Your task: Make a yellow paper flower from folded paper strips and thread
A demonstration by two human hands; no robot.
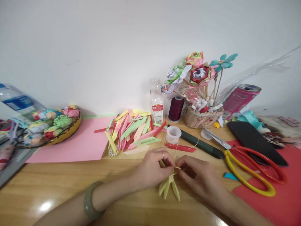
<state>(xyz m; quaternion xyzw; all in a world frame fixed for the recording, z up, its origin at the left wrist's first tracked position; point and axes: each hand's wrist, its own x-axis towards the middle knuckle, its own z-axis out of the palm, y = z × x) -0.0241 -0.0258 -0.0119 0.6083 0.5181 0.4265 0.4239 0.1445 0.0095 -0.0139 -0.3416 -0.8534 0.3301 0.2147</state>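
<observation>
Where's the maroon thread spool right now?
Head view, right of centre: the maroon thread spool stands upright by the wall, between the clear bottle on its left and the flower basket on its right.

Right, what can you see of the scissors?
The scissors have silver metal blades, nearly closed, and two large loops, one red, one yellow, apparently plastic. They lie right of the right hand, which isn't touching them, with the tips pointing away and leftward. The loops sit spread apart, partly over the red paper; the red one crosses the phone's near end.
</observation>
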